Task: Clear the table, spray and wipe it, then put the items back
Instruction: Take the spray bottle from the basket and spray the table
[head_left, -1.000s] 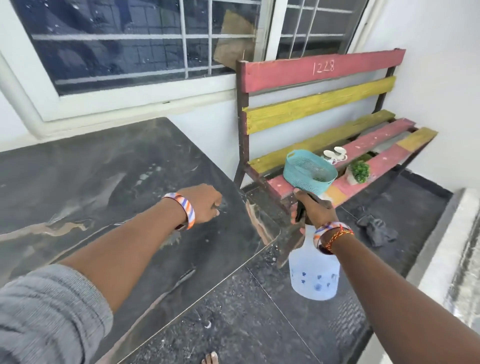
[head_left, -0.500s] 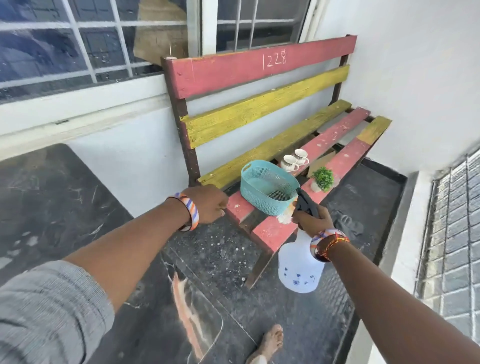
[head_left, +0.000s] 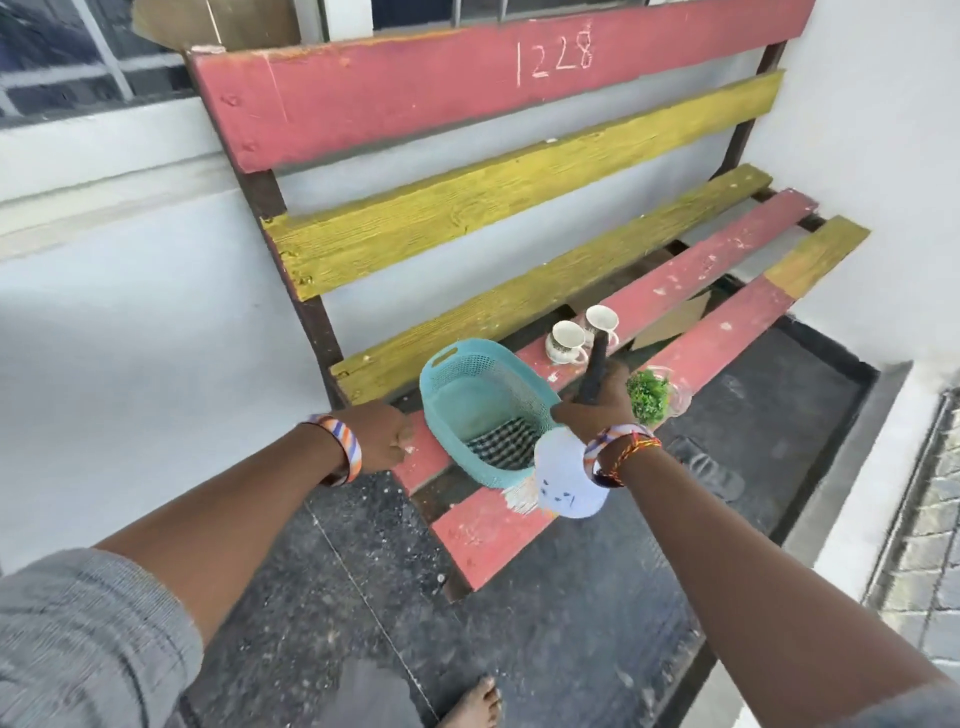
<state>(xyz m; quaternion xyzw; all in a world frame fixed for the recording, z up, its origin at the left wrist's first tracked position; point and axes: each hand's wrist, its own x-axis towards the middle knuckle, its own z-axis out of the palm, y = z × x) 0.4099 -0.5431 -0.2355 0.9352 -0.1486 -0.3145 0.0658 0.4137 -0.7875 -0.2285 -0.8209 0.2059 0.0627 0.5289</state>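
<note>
Head view looks down on a slatted wooden worktop (head_left: 691, 280) painted red and yellow, with "1228" scratched into its top red back slat. Right hand (head_left: 597, 402) is wrapped tight around the dark trigger head of a spray bottle (head_left: 569, 480), whose pale translucent body with small blue marks hangs below the wrist over the front red slat. Left hand (head_left: 382, 436) is curled into a loose fist at about 9 o'clock from the basket, just beside the near end of a red seat slat; whether it pinches anything cannot be told. Both wrists wear striped bangles, and the right one also has a braided thread band.

Between the two hands a teal plastic basket (head_left: 467, 374) sits tilted on the seat slats, with a black-and-white checked cloth (head_left: 501, 441) lying in its lower end. At about 1 o'clock from the basket two white cups (head_left: 566, 340) stand close together on a red slat, partly crossed by the bottle's dark nozzle. A small green plant (head_left: 647, 395) in a clear pot sits at about 3 o'clock from the right hand, on the front slat. A bare foot (head_left: 475, 701) shows on the dark floor at the bottom edge.
</note>
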